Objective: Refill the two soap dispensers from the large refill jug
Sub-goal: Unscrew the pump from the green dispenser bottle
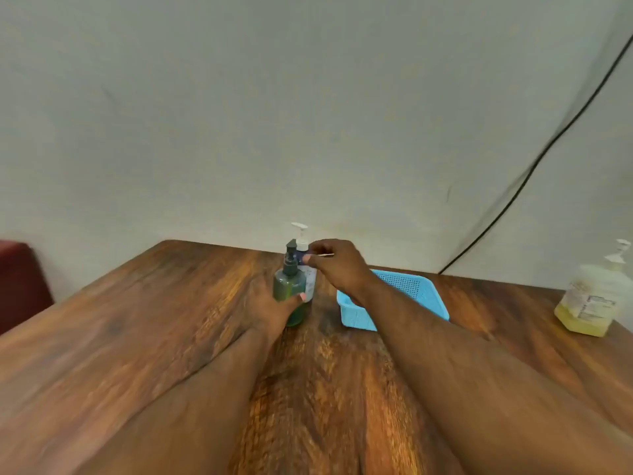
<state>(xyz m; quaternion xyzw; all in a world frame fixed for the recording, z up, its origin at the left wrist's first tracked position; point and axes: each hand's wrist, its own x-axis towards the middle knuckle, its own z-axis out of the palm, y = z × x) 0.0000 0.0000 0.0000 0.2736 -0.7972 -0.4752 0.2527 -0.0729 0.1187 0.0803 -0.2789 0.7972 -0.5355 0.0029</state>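
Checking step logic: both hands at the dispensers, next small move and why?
Probably twist off the green dispenser's pump. The left hand grips its body, the right hand sits near the pump tops, both pumps are on, and the refill jug stands untouched far right.

The light is soft and even, not too bright and not too dim. It is hard to tell where it comes from. The shiny brown wooden desk (154,320) glows orange in streaks near 6 o'clock. A small dark shadow lies on the desk just beside the light blue plastic basket (424,296). The plain pale wall (239,114) looks a bit grey and shaded. The whole picture is a little fuzzy. The two bare arms at 5 and 7 o'clock are smeared and soft. The wide lens bends things: the desk edges spread out like a fan, and the thin black cable (534,166) at 2 o'clock curves.
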